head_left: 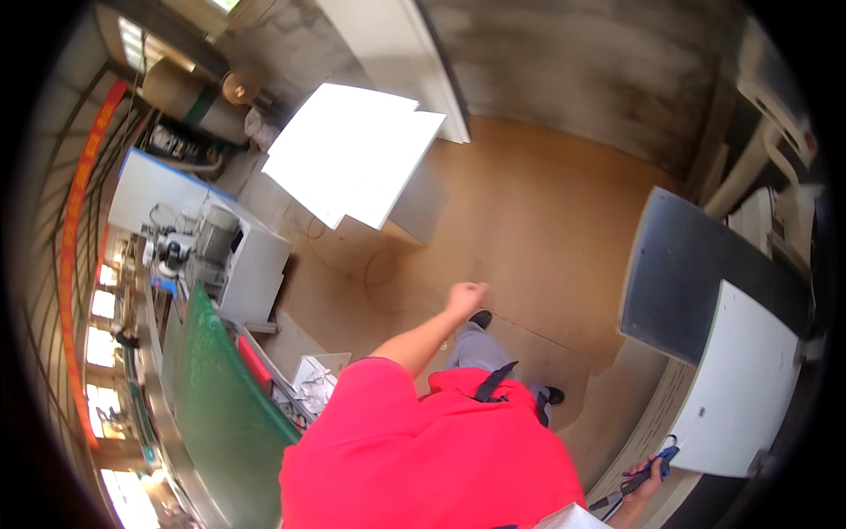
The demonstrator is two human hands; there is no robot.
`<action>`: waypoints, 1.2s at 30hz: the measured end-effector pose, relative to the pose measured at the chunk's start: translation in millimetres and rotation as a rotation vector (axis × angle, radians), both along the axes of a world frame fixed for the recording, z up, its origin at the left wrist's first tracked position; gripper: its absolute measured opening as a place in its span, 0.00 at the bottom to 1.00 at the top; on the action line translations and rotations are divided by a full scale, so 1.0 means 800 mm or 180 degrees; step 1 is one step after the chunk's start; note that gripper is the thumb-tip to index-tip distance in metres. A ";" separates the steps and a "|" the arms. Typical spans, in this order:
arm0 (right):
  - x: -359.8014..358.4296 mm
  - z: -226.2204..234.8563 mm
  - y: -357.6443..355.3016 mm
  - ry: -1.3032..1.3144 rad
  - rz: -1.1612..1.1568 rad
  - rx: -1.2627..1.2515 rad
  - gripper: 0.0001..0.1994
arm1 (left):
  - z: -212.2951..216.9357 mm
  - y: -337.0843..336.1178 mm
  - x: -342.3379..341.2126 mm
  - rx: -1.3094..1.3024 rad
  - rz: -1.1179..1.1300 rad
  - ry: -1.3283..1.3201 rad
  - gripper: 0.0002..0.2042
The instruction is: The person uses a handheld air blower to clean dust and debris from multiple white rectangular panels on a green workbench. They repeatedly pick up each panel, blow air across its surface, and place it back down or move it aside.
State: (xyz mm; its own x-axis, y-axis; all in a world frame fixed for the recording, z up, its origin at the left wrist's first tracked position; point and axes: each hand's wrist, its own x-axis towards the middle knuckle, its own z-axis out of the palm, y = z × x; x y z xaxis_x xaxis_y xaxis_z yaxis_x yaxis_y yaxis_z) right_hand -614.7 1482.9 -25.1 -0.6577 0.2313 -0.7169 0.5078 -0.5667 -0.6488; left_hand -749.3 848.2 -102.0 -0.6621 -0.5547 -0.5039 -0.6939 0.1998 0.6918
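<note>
My left hand (465,301) hangs in front of me over the floor, its fingers curled closed, and nothing shows in them. Off to the lower right, my right hand (648,483) is wrapped round a blue-and-black hand tool (661,465); its exact kind is not clear. A dark grip or cord end trails from it toward my wrist. The tool's blue end is at the near edge of a white panel (736,388) with a small dark hole in it. That panel overlaps a dark grey board (696,269).
Bright white sheets (352,150) lie stacked ahead on the left. A machine with a grey motor (218,236) stands on a cabinet at left, with a green curved cover (220,406) nearer me. A thin hose (381,267) loops on the brown floor. Pale machine parts (775,115) rise far right.
</note>
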 end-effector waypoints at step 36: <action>-0.376 0.116 -0.914 0.0892 0.4852 0.0462 0.28 | 0.105 -0.576 0.182 0.1347 0.2136 0.1056 0.17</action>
